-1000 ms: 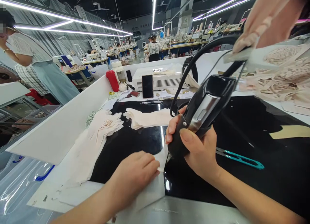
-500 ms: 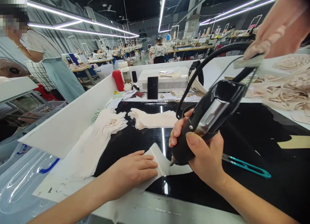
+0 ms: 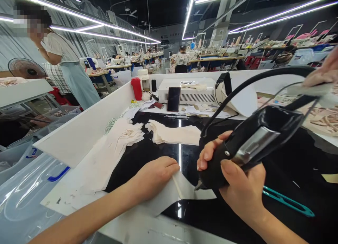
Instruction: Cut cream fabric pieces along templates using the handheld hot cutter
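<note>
A black tool [image 3: 248, 145] is being gripped by the right hand [image 3: 237, 187] at the lower right of the frame, with the fingers closed around its body and the thumb laid on its side. The pointed tip of the tool is being held down at a white fabric piece [image 3: 185, 187] near the lower centre, on the black desk [image 3: 148, 152]. A black cord [image 3: 237, 92] is running from the tool up toward the upper right.

The same fabric piece is being pressed flat by the left hand [image 3: 153, 173], its fingers kept together on the left part of the cloth, just beside the tip.

Teal snips [image 3: 287, 201] are lying on the desk at the lower right, behind the right hand. A folded fabric stack [image 3: 174, 133] is lying in the middle of the frame, and more cut pieces [image 3: 116, 142] are lying to the left of it. A phone [image 3: 174, 99] is being leaned against a white box [image 3: 192, 91] at the upper centre, and a red bottle [image 3: 136, 88] is standing left of them.
</note>
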Motion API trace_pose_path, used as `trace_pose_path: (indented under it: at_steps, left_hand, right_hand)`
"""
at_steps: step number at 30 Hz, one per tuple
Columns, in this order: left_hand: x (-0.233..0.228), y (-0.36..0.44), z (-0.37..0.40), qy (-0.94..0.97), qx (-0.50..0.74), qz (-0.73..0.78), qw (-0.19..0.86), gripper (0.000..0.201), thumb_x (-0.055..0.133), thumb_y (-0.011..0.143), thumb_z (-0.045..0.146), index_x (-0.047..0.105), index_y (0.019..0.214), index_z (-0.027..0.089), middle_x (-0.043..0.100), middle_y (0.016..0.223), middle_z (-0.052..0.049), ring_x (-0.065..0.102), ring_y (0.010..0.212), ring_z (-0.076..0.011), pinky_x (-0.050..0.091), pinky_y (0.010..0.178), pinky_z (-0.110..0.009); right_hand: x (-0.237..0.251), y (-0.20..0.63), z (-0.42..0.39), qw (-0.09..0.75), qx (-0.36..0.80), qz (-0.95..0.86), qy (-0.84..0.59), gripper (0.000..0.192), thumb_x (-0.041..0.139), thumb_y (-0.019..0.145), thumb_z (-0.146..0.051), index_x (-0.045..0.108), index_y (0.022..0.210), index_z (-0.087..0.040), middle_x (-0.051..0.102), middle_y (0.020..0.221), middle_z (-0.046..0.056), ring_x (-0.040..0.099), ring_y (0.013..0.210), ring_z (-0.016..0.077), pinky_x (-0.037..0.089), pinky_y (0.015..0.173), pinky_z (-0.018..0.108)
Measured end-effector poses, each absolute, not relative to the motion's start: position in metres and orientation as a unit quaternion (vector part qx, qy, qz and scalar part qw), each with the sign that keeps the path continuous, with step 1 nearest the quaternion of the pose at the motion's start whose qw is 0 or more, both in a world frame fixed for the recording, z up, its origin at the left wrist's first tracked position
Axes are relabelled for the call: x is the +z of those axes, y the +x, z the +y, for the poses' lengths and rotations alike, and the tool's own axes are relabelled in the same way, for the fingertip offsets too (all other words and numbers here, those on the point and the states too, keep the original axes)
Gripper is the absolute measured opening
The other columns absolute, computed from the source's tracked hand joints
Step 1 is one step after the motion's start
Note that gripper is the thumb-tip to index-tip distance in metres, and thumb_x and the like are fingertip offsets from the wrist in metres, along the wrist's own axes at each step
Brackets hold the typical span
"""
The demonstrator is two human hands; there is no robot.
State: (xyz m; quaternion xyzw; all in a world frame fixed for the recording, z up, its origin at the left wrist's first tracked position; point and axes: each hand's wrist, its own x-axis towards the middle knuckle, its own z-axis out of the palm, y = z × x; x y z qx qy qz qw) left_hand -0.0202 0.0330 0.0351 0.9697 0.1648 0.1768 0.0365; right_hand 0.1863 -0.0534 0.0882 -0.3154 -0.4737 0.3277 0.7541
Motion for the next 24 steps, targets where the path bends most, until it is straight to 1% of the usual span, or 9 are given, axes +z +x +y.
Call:
trace_pose_path:
  at_steps: [3, 7, 9, 12, 17, 21, 24]
  left_hand:
    - [0.034, -0.022, 0.032, 0.971, 0.174, 0.162, 0.034, 0.029, 0.050, 0.113, 0.005, 0.072, 0.130, 0.013, 0.079, 0.129, -0.011, 0.078, 0.123, -0.0242, 0.066, 0.108, -0.036]
    - [0.035, -0.028, 0.029, 0.972, 0.190, 0.142, 0.004, 0.028, 0.050, 0.114, 0.006, 0.070, 0.133, 0.012, 0.079, 0.134, -0.012, 0.077, 0.127, -0.0219, 0.064, 0.111, -0.032]
    - [0.035, -0.029, 0.029, 0.972, 0.195, 0.130, -0.016, 0.028, 0.048, 0.115, 0.006, 0.070, 0.132, 0.012, 0.079, 0.136, -0.013, 0.077, 0.127, -0.0208, 0.064, 0.110, -0.030]
    - [0.035, -0.029, 0.028, 0.969, 0.212, 0.120, -0.035, 0.028, 0.046, 0.117, 0.007, 0.070, 0.129, 0.011, 0.080, 0.134, -0.013, 0.077, 0.125, -0.0204, 0.065, 0.108, -0.029]
    - [0.036, -0.026, 0.028, 0.967, 0.229, 0.108, -0.027, 0.024, 0.049, 0.117, 0.009, 0.072, 0.125, 0.010, 0.080, 0.127, -0.012, 0.077, 0.119, -0.0214, 0.065, 0.107, -0.032]
    - [0.035, -0.024, 0.027, 0.968, 0.224, 0.111, -0.021, 0.023, 0.052, 0.115, 0.007, 0.072, 0.124, 0.011, 0.079, 0.125, -0.011, 0.076, 0.114, -0.0210, 0.064, 0.109, -0.032]
    - [0.032, -0.024, 0.025, 0.966, 0.228, 0.119, -0.016, 0.022, 0.053, 0.115, 0.007, 0.072, 0.126, 0.011, 0.079, 0.125, -0.010, 0.076, 0.115, -0.0213, 0.063, 0.109, -0.032]
  right_hand:
    - [0.087, 0.190, -0.058, 0.753, 0.328, -0.478, -0.311, 0.035, 0.091, 0.096, -0.047, 0.069, 0.117, -0.030, 0.071, 0.085, -0.004, 0.070, 0.066, 0.0165, 0.064, 0.063, 0.030]
    - [0.087, 0.193, -0.062, 0.755, 0.328, -0.479, -0.306, 0.031, 0.090, 0.098, -0.041, 0.071, 0.120, -0.030, 0.072, 0.085, -0.003, 0.071, 0.067, 0.0168, 0.066, 0.063, 0.030]
    - [0.088, 0.193, -0.063, 0.754, 0.326, -0.481, -0.306, 0.031, 0.090, 0.097, -0.041, 0.071, 0.120, -0.030, 0.072, 0.085, -0.003, 0.071, 0.067, 0.0169, 0.066, 0.063, 0.029]
    - [0.089, 0.195, -0.063, 0.752, 0.323, -0.482, -0.313, 0.033, 0.090, 0.097, -0.044, 0.071, 0.119, -0.029, 0.072, 0.083, -0.002, 0.070, 0.066, 0.0175, 0.065, 0.061, 0.030]
    - [0.094, 0.194, -0.063, 0.756, 0.311, -0.473, -0.329, 0.038, 0.095, 0.091, -0.050, 0.072, 0.113, -0.030, 0.070, 0.078, -0.001, 0.068, 0.061, 0.0187, 0.063, 0.056, 0.031]
    - [0.100, 0.189, -0.059, 0.774, 0.306, -0.449, -0.327, 0.042, 0.099, 0.085, -0.049, 0.073, 0.111, -0.029, 0.070, 0.074, -0.001, 0.066, 0.057, 0.0196, 0.061, 0.051, 0.032]
    - [0.104, 0.186, -0.049, 0.785, 0.301, -0.435, -0.322, 0.043, 0.100, 0.083, -0.047, 0.072, 0.110, -0.029, 0.070, 0.073, -0.002, 0.065, 0.056, 0.0197, 0.061, 0.052, 0.033]
